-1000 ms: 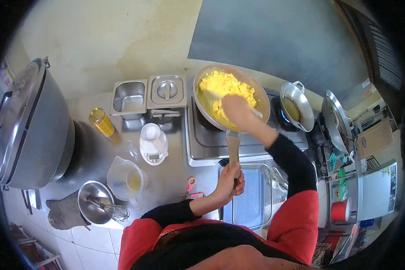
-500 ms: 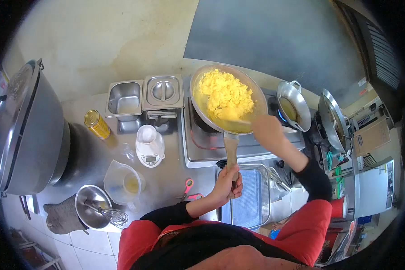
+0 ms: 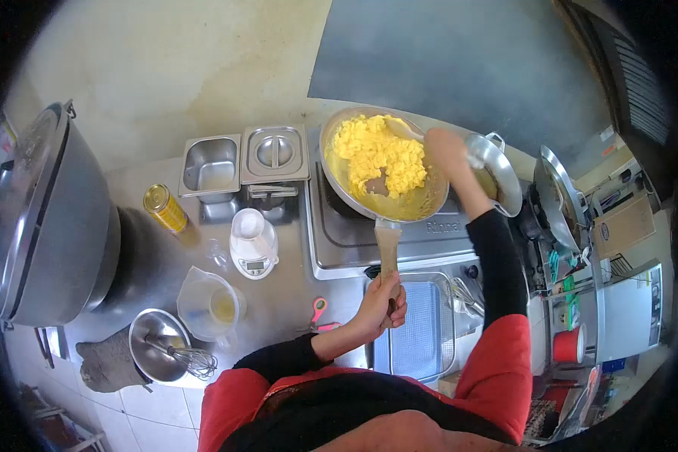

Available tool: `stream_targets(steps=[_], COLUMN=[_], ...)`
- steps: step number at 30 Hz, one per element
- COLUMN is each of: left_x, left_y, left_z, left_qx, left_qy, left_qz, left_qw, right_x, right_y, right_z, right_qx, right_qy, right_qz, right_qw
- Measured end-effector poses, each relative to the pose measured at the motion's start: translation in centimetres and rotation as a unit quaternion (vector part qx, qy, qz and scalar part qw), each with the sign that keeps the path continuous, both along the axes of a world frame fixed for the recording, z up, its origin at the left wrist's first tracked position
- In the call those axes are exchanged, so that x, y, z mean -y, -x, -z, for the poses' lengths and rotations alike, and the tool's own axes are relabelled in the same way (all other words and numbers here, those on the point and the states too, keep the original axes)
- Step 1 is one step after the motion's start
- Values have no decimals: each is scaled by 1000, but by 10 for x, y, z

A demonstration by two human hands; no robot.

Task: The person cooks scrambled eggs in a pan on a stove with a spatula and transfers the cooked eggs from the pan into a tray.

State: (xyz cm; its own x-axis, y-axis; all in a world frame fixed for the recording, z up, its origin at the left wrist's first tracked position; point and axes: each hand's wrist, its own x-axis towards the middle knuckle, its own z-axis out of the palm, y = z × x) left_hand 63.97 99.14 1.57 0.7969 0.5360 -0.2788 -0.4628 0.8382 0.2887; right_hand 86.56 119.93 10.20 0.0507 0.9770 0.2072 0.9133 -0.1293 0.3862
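Note:
A frying pan (image 3: pixel 431 203) rests on the left side of the stove, with yellow scrambled eggs (image 3: pixel 373 154) spread across it. My left hand (image 3: pixel 383 303) is wrapped round the pan's handle (image 3: pixel 388 245). At the pan's right rim my right hand (image 3: pixel 446 151) is closed on a pale spatula (image 3: pixel 404 129), whose blade touches the far side of the eggs. A dark patch of pan surface shows near the middle of the eggs.
Right of the pan stand a smaller metal pan (image 3: pixel 510 177) and a large wok (image 3: pixel 554 200). Leftward are a kitchen scale (image 3: pixel 255 264), a yellow can (image 3: pixel 166 209), steel containers (image 3: pixel 212 166), a plastic jug (image 3: pixel 203 301), a bowl (image 3: pixel 154 354), scissors (image 3: pixel 319 309) and a big pot (image 3: pixel 64 226).
My right hand has moved from the pan's near right side up to its far right rim, and the eggs have shifted, baring some of the pan. My left hand keeps its hold.

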Motion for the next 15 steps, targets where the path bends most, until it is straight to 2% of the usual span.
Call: stream_targets(steps=[1,3,7,9,11,12,15], left_x=[0,-3,-2,-2,-3,-2,-1], left_y=[0,1,2,1,0,0,-1], left_z=[1,2,-1,-2,-1,-1,0], left_qx=[8,13,1,-1,9,8,3], left_qy=[-3,-6,-4,1,6,7,4], left_qz=[2,2,10,14,16,18,11], left_qw=[1000,1000,1000,1000,1000,1000,1000], right_x=[0,7,54,80,109,120,116], right_y=[3,15,42,56,75,83,89], right_z=[16,44,-18,-53,-68,-67,-7], right_qx=[0,37,3,83,114,143,98], right_qy=[1,3,46,61,94,124,84], right_qz=[-2,-85,-130,-126,-136,-148,-204], right_qw=[1000,996,990,987,980,971,970])
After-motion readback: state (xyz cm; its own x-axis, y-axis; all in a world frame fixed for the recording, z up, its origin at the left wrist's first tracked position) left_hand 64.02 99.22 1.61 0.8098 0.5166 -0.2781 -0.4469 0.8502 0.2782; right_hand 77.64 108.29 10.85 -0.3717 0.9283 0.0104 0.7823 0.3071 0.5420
